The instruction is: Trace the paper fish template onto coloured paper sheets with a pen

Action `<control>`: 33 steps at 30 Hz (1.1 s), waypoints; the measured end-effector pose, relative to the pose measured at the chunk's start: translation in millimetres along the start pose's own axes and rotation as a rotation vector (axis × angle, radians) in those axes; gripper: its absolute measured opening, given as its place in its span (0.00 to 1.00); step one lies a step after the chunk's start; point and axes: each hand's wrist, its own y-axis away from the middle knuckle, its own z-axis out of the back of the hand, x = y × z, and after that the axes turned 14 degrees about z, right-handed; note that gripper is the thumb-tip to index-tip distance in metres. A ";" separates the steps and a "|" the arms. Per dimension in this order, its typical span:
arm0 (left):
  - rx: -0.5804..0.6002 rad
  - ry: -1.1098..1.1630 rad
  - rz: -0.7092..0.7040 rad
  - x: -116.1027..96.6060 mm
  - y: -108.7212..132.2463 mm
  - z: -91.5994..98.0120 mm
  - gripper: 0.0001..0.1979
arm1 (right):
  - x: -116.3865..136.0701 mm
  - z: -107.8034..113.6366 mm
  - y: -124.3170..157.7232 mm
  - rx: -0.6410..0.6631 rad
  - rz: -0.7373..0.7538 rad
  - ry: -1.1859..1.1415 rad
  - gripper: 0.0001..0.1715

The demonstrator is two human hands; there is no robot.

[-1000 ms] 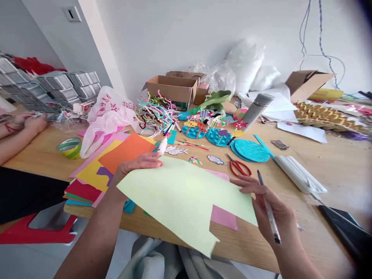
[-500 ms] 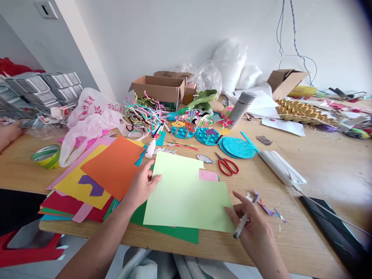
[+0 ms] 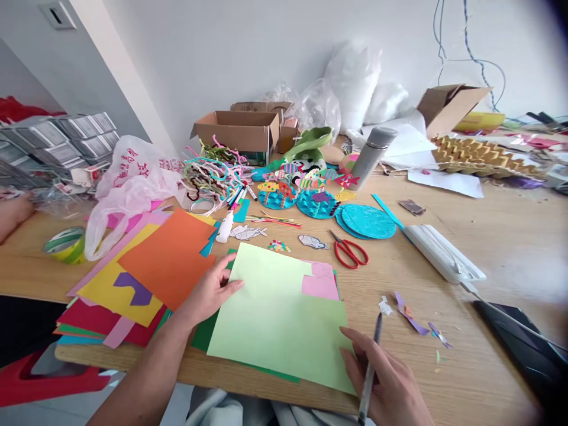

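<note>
My left hand (image 3: 216,294) grips the left edge of a light green sheet of paper (image 3: 270,313), thumb on top and fingers behind. A notch is cut from the sheet's upper right corner. My right hand (image 3: 384,370) has a grey pen (image 3: 370,373) between its fingers, pointing up, while the index finger and thumb meet the sheet's right edge. Beneath the sheet lie a pink piece of paper (image 3: 320,286) with drawn lines and a dark green sheet (image 3: 205,332), both mostly covered. Red-handled scissors (image 3: 350,253) lie beyond, beside a paper fish (image 3: 313,241).
Coloured paper (image 3: 168,254) is stacked at left near green tape (image 3: 66,244) and a plastic bag (image 3: 128,189). Behind are pipe cleaners (image 3: 217,177), blue discs (image 3: 368,221) and a grey bottle (image 3: 375,157). A power strip (image 3: 444,253) and phone (image 3: 515,349) lie right. Another person's hand (image 3: 15,216) shows far left.
The light green sheet has come lower and turned slightly, uncovering more pink paper and a small heap of coloured bits. My right hand has moved down, with the pen now more upright.
</note>
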 end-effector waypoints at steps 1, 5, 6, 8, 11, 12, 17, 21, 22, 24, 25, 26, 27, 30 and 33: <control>-0.001 -0.006 0.000 0.6 -0.5 0.8 0.35 | -0.1 0.5 0.7 0.005 0.002 -0.006 0.17; -0.039 -0.048 -0.006 2.2 -3.9 4.3 0.36 | -1.4 4.4 -2.8 0.012 0.001 -0.032 0.16; -0.047 -0.053 -0.002 2.6 -4.7 5.3 0.37 | -2.0 5.5 -4.8 0.013 -0.001 -0.040 0.16; -0.055 -0.055 0.010 3.5 -6.0 7.8 0.38 | -3.9 7.0 -9.5 0.022 -0.001 -0.055 0.15; -0.061 -0.061 0.024 5.7 -7.2 11.8 0.39 | -8.1 7.0 -17.0 0.053 0.018 -0.058 0.14; -0.060 -0.061 0.026 6.4 -7.5 13.0 0.40 | -9.7 6.6 -19.2 0.064 0.024 -0.052 0.14; -0.038 -0.036 0.039 7.8 -9.3 15.9 0.41 | -15.8 4.5 -25.7 0.098 0.008 -0.029 0.12; -0.007 -0.010 0.036 6.8 -10.0 15.9 0.42 | -19.2 2.2 -25.5 0.137 0.008 -0.020 0.10; -0.002 -0.011 0.036 6.5 -10.1 15.7 0.42 | -19.9 1.3 -24.8 0.151 0.015 -0.016 0.09; 0.012 -0.021 0.036 5.6 -10.2 15.4 0.42 | -21.0 -0.8 -23.1 0.175 0.028 -0.009 0.09; 0.017 -0.029 0.037 5.2 -10.2 15.3 0.42 | -21.4 -1.8 -22.3 0.183 0.032 -0.007 0.08; 0.018 -0.037 0.037 4.8 -10.1 15.3 0.42 | -21.7 -2.8 -21.5 0.187 0.036 -0.009 0.08; 0.017 -0.045 0.037 4.5 -10.1 15.2 0.42 | -21.8 -3.5 -20.9 0.189 0.038 -0.011 0.08; 0.009 -0.064 0.030 4.5 -10.1 14.7 0.41 | -21.8 -4.6 -20.2 0.182 0.044 -0.018 0.07; 0.008 -0.074 0.019 6.0 -10.7 13.7 0.40 | -21.5 -4.3 -20.7 0.169 0.052 -0.013 0.07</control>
